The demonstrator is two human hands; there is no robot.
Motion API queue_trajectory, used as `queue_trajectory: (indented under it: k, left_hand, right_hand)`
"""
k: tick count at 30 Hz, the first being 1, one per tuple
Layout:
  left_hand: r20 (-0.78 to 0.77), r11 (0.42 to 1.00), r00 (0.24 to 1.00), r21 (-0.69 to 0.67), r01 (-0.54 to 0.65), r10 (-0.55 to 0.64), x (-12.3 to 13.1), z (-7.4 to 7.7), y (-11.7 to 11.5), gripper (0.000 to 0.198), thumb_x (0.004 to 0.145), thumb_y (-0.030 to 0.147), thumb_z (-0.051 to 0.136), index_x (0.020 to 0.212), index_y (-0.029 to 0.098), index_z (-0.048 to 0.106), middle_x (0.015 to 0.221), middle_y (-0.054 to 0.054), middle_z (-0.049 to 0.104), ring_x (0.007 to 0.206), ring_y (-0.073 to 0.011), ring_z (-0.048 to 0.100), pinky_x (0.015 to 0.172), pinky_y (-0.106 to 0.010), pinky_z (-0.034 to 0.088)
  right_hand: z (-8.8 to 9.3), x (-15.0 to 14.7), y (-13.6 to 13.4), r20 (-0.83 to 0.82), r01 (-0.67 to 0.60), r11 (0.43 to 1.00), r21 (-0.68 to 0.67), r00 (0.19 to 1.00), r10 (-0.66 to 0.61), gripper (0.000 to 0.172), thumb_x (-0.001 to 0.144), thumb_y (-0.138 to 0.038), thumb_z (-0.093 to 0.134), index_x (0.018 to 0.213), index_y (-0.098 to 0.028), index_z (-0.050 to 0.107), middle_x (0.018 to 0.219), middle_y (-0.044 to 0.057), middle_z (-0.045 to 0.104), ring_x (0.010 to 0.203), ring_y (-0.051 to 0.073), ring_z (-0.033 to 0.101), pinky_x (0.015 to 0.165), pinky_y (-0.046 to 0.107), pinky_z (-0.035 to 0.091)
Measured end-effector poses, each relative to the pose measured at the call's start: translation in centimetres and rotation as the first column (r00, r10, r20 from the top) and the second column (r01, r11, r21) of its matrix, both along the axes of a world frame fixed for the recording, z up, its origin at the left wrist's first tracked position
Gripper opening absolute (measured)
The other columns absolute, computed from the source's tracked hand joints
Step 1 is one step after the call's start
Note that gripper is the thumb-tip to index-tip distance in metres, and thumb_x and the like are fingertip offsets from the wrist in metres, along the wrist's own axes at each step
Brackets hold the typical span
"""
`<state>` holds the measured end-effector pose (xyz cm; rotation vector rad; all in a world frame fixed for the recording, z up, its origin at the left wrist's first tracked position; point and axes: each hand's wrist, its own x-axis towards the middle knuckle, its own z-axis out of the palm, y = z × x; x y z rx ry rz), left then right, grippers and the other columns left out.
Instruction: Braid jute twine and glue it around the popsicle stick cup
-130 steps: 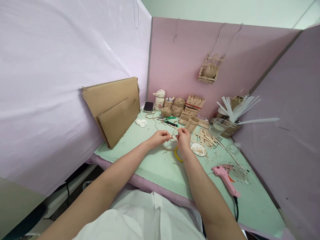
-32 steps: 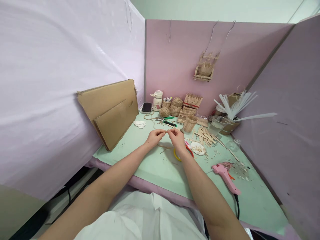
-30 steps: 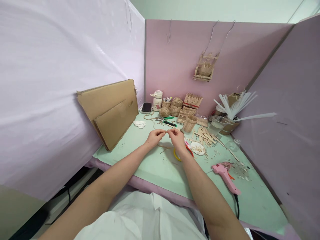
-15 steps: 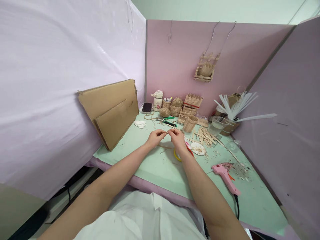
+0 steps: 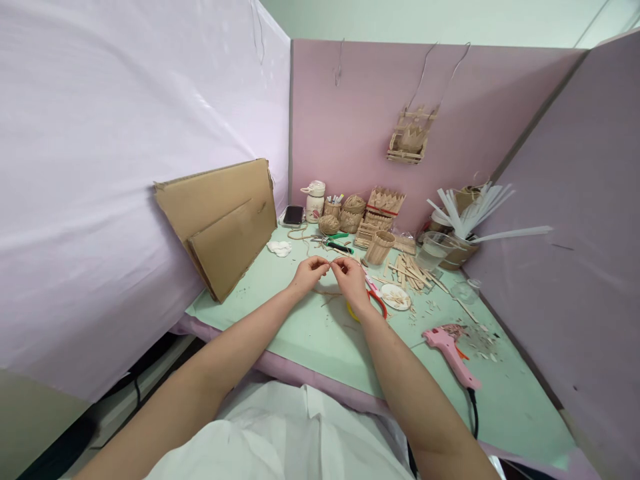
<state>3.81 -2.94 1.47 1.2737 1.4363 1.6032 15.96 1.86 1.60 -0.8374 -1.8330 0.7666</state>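
Observation:
Over the middle of the table, my left hand point(image 5: 309, 275) and my right hand point(image 5: 350, 277) meet at the fingertips. Both are closed in a pinch; what lies between the fingers is too small to make out. A thin strand of brown twine point(image 5: 327, 293) shows just below them, and another bit of it runs behind my left hand toward the twine ball point(image 5: 329, 225). Scissors with red and yellow handles point(image 5: 379, 303) lie partly hidden beneath my right wrist. Beyond my right hand stands a round cup made of wooden sticks point(image 5: 380, 248).
Cardboard sheets point(image 5: 233, 230) lean at left. Pliers point(image 5: 340, 247) lie behind my hands. To the right are loose wooden sticks point(image 5: 411, 272), a white dish point(image 5: 396, 297) and a pink glue gun point(image 5: 453, 357) with a cord. A clear plastic cup point(image 5: 435, 252) stands farther back.
Both hands have shifted slightly to the left, still pinched together. A little more of the scissors' red handle shows beside my right wrist.

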Motion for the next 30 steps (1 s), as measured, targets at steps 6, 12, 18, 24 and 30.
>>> queue_trajectory:
  k: [6,12,18,24,30]
  left_hand:
    - [0.085,0.999,0.996,-0.035,0.032,-0.029,-0.24,-0.17,0.04,0.022,0.066,0.037,0.064,0.074,0.017,0.060,0.065,0.001,0.058,0.062,-0.0105,0.049,0.056,-0.023,0.037]
    - [0.133,0.996,0.987,-0.009,0.093,-0.091,-0.43,-0.50,0.19,0.024,0.064,0.037,0.068,0.074,0.017,0.061,0.065,0.002,0.057,0.060,-0.0087,0.047,0.055,-0.022,0.035]
    - [0.244,0.983,0.955,-0.036,0.182,-0.168,-0.75,-0.56,0.19,0.028,0.060,0.038,0.073,0.075,0.017,0.063,0.070,0.001,0.058,0.061,-0.0074,0.046,0.054,-0.021,0.034]
    - [0.276,0.987,0.952,-0.059,0.153,-0.131,-0.73,-0.53,0.21,0.031,0.057,0.039,0.076,0.075,0.017,0.065,0.071,0.000,0.059,0.063,-0.0081,0.048,0.056,-0.021,0.034]
    - [0.234,0.997,0.970,-0.005,0.071,-0.068,-0.92,-0.83,0.58,0.029,0.059,0.037,0.074,0.076,0.015,0.066,0.069,0.000,0.060,0.062,-0.0083,0.046,0.056,-0.022,0.033]
  right_hand:
    - [-0.38,-0.13,0.18,-0.002,0.004,1.000,0.026,1.000,-0.004,0.020,0.079,-0.032,0.049,0.075,-0.019,0.064,0.080,0.005,0.066,0.077,0.019,0.056,0.072,0.031,0.042]
    - [-0.22,-0.09,0.10,-0.001,0.021,0.999,-0.027,1.000,-0.021,0.020,0.077,-0.031,0.049,0.075,-0.018,0.064,0.082,0.006,0.067,0.076,0.018,0.057,0.070,0.030,0.042]
    - [-0.35,-0.20,0.51,-0.079,-0.086,0.947,-0.311,0.995,0.065,0.028,0.073,-0.043,0.053,0.072,-0.017,0.062,0.064,0.002,0.062,0.057,0.014,0.051,0.055,0.026,0.039]
    - [-0.03,-0.02,0.20,-0.094,-0.026,0.983,-0.184,0.996,0.009,0.020,0.072,-0.036,0.055,0.076,-0.018,0.060,0.076,0.003,0.064,0.065,0.015,0.054,0.061,0.027,0.041]
    - [0.07,-0.16,-0.33,0.003,0.025,1.000,-0.012,1.000,-0.025,0.017,0.075,-0.030,0.051,0.076,-0.018,0.064,0.081,0.005,0.066,0.072,0.016,0.056,0.068,0.029,0.043]
